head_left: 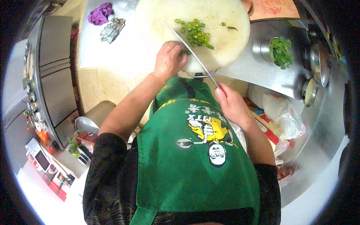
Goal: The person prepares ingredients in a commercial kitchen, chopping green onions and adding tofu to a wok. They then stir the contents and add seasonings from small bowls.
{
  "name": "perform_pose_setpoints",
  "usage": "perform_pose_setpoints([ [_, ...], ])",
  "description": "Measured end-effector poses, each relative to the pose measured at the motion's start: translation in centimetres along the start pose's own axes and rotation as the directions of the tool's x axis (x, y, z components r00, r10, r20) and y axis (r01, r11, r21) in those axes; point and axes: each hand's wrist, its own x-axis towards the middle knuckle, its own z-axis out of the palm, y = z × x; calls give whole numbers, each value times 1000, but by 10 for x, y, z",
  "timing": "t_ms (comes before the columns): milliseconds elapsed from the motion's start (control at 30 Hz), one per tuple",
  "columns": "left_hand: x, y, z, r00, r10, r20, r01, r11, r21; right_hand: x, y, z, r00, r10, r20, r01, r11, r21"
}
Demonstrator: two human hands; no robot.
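My right hand (233, 104) grips the handle of a kitchen knife (197, 58), whose thin blade slants up and left across a round white cutting board (227, 47). The blade is seen nearly edge-on. On the board's near left part, the curled fingers of my left hand (169, 60) press on a green chili pepper (187, 52). Most of that pepper is hidden by the fingers and blade. Just beyond the blade lies a loose heap of chopped green chili pieces (197, 33). A curved green pepper end (232, 28) rests apart to the right.
Left of the board are a purple cloth (100, 13) and a grey crumpled cloth (112, 30). A metal pot (265, 49) with leafy greens (282, 53) stands on the right counter (256, 67). Plastic bags (284, 121) sit below it. Steel cabinets (57, 70) stand far left.
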Motion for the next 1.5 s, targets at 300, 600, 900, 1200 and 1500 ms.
perform_pose_setpoints([
  [300, -4, -5, 1, 998, 15, -53, -11, 998, 66, -41, -14, -28, 997, 55, 52, -53, 998, -37],
  [600, -6, -6, -1, 996, 40, -79, -37, 998, 41, 15, 9, 2, 999, -26, 21, 25, 999, 43],
  [900, 13, -23, -5, 974, -131, -184, 161, 974, 157, -31, 8, -18, 997, 62, -35, -61, 998, 36],
  [1200, 28, -23, -21, 967, -127, 220, 109, 990, 90, -34, 20, -13, 995, 47, -86, -37, 993, 114],
  [1500, 3, -1, -5, 999, -19, 38, 17, 997, 74, -49, 14, -18, 999, 2, -36, -4, 999, -37],
])
